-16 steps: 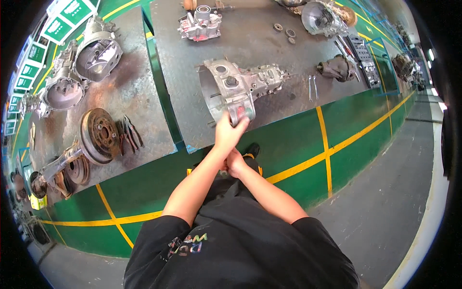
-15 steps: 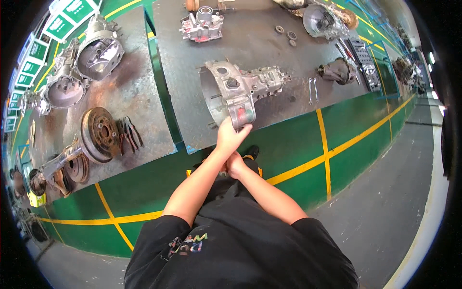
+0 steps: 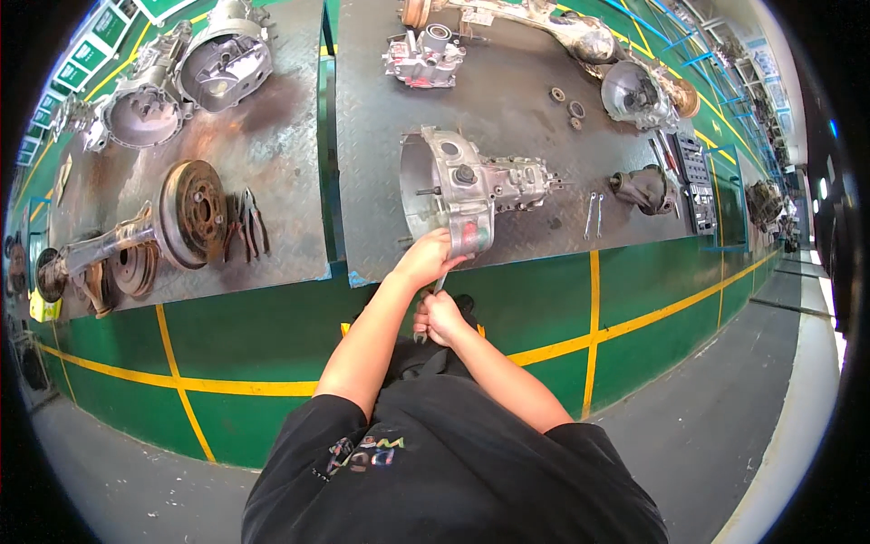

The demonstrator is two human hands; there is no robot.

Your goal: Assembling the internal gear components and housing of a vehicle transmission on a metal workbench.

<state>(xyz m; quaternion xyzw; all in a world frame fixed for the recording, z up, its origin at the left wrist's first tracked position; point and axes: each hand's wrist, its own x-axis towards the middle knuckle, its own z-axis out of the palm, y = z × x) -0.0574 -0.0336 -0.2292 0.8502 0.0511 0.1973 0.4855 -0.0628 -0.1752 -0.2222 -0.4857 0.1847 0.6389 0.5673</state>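
While the grey cast-aluminium gearbox housing [image 3: 471,186] lies on its side near the front edge of the grey tread-plate counter [image 3: 535,109], at about twelve o'clock from the person, work on its near end looks under way and not finished.

Item, left hand [image 3: 424,260]: closed over the lower rim of the bell-shaped end of the housing, fingers curled onto the metal, steadying it.

Item, right hand [image 3: 441,315]: fisted around a slim steel spanner [image 3: 434,299], held below the counter edge at six o'clock of the housing; its upper tip points toward the housing, but whether it sits on a fastener I cannot tell.

Progress, as judged: the housing is in one piece, no cover or bolts are seen loose beside it, so most of the work appears to remain.

Change from the earlier frame: the left hand has dropped from the face of the housing to its lower rim; the right hand is little moved; the housing has not shifted.

Nearby: two bright steel spanners [image 3: 593,214] at three o'clock of the housing, a dark cast part [image 3: 642,189] beyond them, a rusty brake drum on an axle [image 3: 186,213] at nine o'clock on the neighbouring plate.
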